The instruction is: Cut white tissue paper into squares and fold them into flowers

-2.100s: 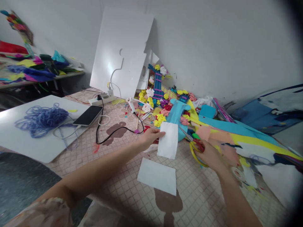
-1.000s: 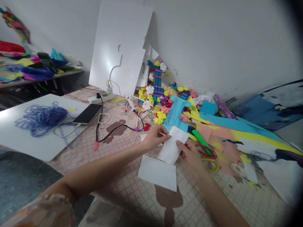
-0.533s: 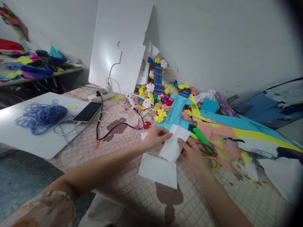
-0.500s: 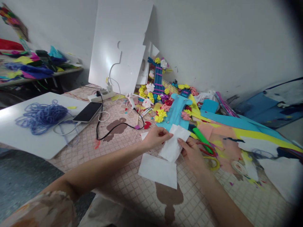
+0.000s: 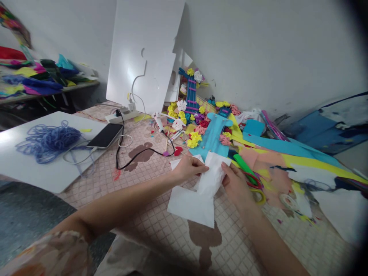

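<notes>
Between my hands is a small piece of white crepe paper [image 5: 212, 174], slightly wrinkled. My left hand [image 5: 188, 168] pinches its left edge between thumb and fingers. At its upper right edge, my right hand [image 5: 233, 180] grips it with thumb and fingertips. A second white paper piece [image 5: 191, 207] lies flat on the table below it, partly overlapped. Another white scrap shows behind my left hand. Just beyond the held paper lies a light-blue paper-covered guitar-like shape [image 5: 214, 132], flanked by yellow and pink paper flowers [image 5: 194, 140].
Right of my right hand lie red-handled scissors [image 5: 254, 179], a green cutter-like tool [image 5: 244, 166] and a tape roll [image 5: 289, 202]. A glue gun [image 5: 159, 122] with a black cord stands behind. At left are a phone [image 5: 105, 135] and tangled blue yarn [image 5: 51, 140] on a white board [image 5: 54, 180].
My right fingers have moved from the paper's face to its upper right edge. The held paper looks flatter and more spread. My left hand keeps its pinch.
</notes>
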A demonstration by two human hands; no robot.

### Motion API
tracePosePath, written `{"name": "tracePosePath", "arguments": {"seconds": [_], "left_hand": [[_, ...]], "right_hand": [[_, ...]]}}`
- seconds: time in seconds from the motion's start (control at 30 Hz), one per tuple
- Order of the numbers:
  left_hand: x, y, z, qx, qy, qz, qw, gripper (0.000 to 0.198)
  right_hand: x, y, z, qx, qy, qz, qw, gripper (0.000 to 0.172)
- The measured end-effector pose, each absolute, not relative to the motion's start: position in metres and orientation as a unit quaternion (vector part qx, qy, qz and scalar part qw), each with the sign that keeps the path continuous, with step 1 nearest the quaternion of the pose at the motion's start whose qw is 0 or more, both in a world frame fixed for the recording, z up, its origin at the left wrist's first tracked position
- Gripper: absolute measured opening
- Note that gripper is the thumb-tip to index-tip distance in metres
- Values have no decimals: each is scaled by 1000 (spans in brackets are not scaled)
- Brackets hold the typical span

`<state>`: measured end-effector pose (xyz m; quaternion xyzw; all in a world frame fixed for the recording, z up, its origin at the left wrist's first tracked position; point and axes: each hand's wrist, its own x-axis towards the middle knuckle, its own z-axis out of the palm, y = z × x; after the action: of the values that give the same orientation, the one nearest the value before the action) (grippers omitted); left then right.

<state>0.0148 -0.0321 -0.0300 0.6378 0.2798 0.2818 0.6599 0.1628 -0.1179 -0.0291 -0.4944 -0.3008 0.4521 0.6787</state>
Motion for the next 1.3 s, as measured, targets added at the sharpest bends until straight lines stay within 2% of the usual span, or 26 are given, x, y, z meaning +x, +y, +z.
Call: {"name": "tracePosePath", "arguments": {"seconds": [0.3, 0.53, 0.73, 0.87, 0.97, 1.17, 1.3], "left_hand": [[18, -35, -36, 626, 279, 281, 672, 21], [19, -36, -38, 602, 254, 333, 680, 34], [16, -34, -36, 718, 196, 319, 587, 10], [12, -35, -29, 768, 159, 316, 533, 40], [12, -36, -27, 774, 174, 307, 526, 55], [11, -32, -26, 758, 187, 320, 537, 59], [8, -24, -21, 726, 213, 345, 555, 59]], "right_hand": [[167, -113, -29, -554, -287, 388, 679, 24], [166, -113, -29, -560, -288, 377, 679, 26], [165, -113, -29, -566, -292, 375, 674, 29], [166, -114, -28, -564, -306, 368, 673, 28], [169, -114, -28, -563, -312, 356, 677, 22], [168, -116, -26, -552, -295, 392, 674, 27], [161, -121, -29, -549, -334, 484, 594, 33]]}}
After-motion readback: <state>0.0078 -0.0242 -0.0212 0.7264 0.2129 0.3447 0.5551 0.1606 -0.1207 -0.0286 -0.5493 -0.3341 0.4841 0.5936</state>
